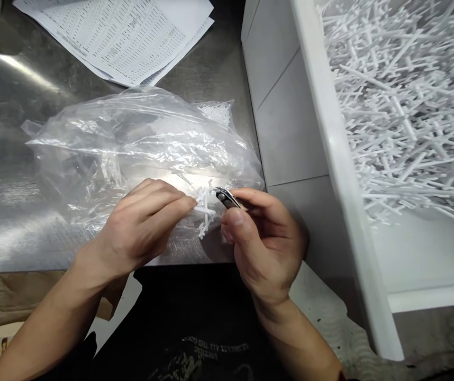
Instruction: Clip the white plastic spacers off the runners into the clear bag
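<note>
A small branched white plastic sprue (206,210) is pinched by one end between the fingertips of my left hand (147,222). My right hand (266,238) is closed around metal nail clippers (227,199), with the thumb lying along them. The clippers' jaws point up and left, right beside the sprue's upper part; I cannot tell whether they touch it. Under and behind both hands spreads a crumpled clear plastic bag (139,143). Small white pieces in clear plastic (216,112) show at the bag's far right edge.
A large white bin (342,174) rises on the right, heaped with many similar white sprues (405,111). Printed sheets (132,39) lie at the back of the metal table (0,201). Brown cardboard (12,299) sits below the table's front edge at left.
</note>
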{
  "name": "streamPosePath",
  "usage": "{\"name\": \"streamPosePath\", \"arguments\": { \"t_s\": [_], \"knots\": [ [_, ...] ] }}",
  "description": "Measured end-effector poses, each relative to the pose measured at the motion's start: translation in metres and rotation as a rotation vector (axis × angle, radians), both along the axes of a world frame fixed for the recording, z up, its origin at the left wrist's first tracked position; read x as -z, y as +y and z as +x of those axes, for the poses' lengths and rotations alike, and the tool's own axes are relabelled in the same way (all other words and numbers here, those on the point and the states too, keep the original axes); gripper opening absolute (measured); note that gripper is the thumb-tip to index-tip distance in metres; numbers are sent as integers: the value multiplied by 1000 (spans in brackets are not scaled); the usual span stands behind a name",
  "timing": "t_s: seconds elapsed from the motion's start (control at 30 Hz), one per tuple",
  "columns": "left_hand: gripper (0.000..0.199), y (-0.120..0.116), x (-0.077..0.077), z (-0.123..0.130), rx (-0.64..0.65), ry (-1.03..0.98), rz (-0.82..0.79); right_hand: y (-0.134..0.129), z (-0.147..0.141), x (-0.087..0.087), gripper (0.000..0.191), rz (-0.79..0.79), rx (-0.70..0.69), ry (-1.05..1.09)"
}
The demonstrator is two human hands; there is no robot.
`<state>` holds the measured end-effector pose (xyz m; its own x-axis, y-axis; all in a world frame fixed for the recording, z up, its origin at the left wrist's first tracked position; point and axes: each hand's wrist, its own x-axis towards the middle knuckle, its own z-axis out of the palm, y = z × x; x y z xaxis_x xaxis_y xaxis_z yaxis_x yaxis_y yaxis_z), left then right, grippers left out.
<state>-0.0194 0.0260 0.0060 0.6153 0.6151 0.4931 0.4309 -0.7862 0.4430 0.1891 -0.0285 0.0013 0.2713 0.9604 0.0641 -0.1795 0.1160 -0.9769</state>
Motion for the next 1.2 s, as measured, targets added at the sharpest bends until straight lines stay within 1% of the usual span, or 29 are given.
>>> {"name": "streamPosePath", "arguments": {
  "t_s": [0.07,0.17,0.43,0.67,0.8,0.93,1.03,1.1,1.2],
  "knots": [
    [30,0,-1,0,45,-5,-29,2,-1,-1,13,-27,20,-5],
    [30,0,-2,0,66,-5,-46,3,-2,-2,12,-72,42,-55],
    [31,-2,-2,1,23,-18,-72,3,-3,-5,12,-102,50,-83],
    [31,-2,-2,2,47,-20,-53,7,-6,-9,8,-134,43,-113],
    [31,-1,0,3,30,0,-48,8,-8,-7,3,-96,60,-88],
    [30,-1,1,5,4,20,-48,6,-9,-2,3,-74,83,-85],
    [32,-1,2,5,-3,4,-45,4,-9,-2,5,-70,110,-79],
    [34,-1,2,5,-7,-5,-46,1,-9,-4,8,-53,102,-75],
    [33,-1,3,5,-6,-12,-43,-1,-8,-8,9,-43,39,-97]
  ]
}}
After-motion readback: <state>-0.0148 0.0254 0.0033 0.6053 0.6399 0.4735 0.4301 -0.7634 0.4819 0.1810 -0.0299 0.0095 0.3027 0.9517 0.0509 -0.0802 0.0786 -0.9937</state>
